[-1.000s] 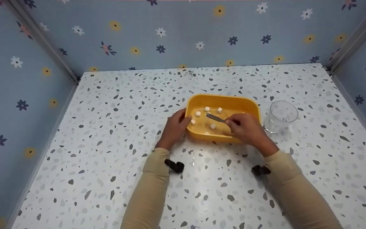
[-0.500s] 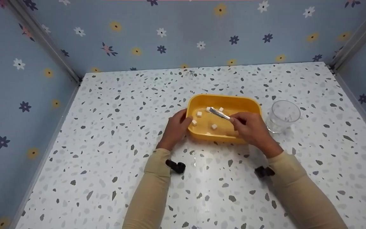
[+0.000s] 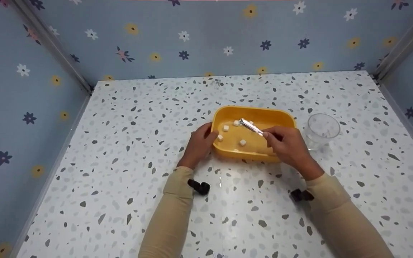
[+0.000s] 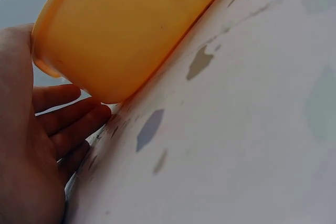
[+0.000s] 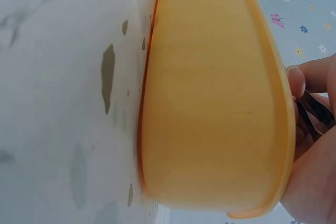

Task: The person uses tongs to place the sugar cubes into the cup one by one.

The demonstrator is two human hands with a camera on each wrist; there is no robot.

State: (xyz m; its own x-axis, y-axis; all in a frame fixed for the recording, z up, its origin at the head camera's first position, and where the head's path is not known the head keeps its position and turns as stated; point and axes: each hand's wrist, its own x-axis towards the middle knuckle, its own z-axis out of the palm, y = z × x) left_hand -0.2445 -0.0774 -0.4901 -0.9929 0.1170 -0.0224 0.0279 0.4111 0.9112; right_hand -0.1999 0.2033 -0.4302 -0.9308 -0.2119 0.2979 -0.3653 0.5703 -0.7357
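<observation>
A yellow rectangular tub (image 3: pixel 255 155) stands on the speckled table with several small white cubes (image 3: pixel 242 142) on its floor. At its left end my left hand (image 3: pixel 198 145) holds the rim, thumb over the edge and fingers against the outside wall (image 4: pixel 121 35). My right hand (image 3: pixel 288 145) pinches small metal tongs (image 3: pixel 251 127) with serrated arms, over the tub. Their tips are close to two cubes near the far wall; whether they touch one I cannot tell. In the right wrist view the handle end of the tongs (image 5: pixel 314 111) shows between the fingers, behind the tub's wall.
A clear drinking glass (image 3: pixel 323 127) stands just right of the tub, near my right hand; its contents are hard to make out. Flower-patterned panels (image 3: pixel 206 39) border the table (image 3: pixel 138 118) at the back and both sides.
The tongs' tips have moved away from me and slightly right, toward the far cubes. My left hand keeps its hold on the tub's rim. The whole view has shifted slightly.
</observation>
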